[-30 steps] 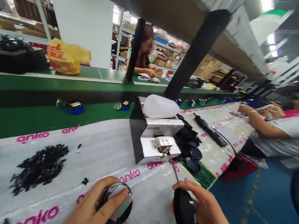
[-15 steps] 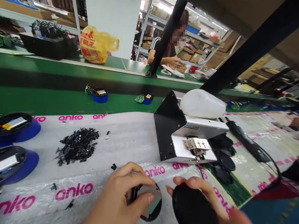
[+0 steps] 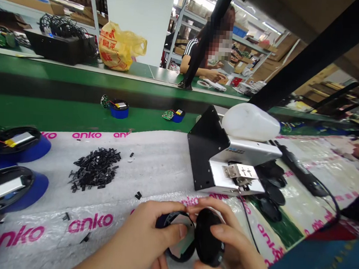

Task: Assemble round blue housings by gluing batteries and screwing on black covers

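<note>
My left hand [image 3: 157, 233] is closed around a round black housing [image 3: 179, 255], its thumb resting on the pale flat panel [image 3: 180, 241] inside. Close beside it, my right hand [image 3: 236, 245] grips a black oval cover [image 3: 209, 237] by its edges, tilted up on its side. The cover's near edge meets or nearly meets the housing; the exact contact is hidden by fingers. Both hands are low over the white wrapped bench, in front of a silver and black bench machine [image 3: 237, 167] with a small metal fixture on its front.
A pile of small black pieces [image 3: 95, 169] lies left of centre. Blue-based units with batteries [image 3: 12, 188] line the left edge. A white bulbous object [image 3: 251, 122] tops the machine; black covers [image 3: 271, 198] lie right of it. A co-worker [image 3: 209, 58] sits across the green line [image 3: 76, 113].
My right hand has brought the black cover left, up against the housing, and turned it more edge-on. My left hand keeps hold of the housing. The view has shifted slightly.
</note>
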### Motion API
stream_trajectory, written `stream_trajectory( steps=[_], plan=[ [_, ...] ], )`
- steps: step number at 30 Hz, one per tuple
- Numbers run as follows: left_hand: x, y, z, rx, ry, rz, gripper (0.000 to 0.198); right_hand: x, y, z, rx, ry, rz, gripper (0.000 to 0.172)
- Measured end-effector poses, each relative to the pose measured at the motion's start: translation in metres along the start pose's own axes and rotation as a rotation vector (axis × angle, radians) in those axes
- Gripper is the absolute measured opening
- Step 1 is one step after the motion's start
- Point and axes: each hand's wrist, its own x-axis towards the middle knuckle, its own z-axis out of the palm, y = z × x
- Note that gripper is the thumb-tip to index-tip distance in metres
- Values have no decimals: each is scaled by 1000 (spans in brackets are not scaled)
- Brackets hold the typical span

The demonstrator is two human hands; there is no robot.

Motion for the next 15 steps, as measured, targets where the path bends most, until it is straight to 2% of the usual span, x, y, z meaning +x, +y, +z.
stream_trajectory(
  steps=[5,9,15],
  plan=[
    [-1,-2,0,6,0,12,41,-16,6,-1,-77,34,75,57],
    [-3,-3,0,-46,22,47,31,-22,11,1,-89,78,141,58],
    [-2,-7,0,-62,35,83,24,-14,5,-11,-244,-72,67,65]
  ],
)
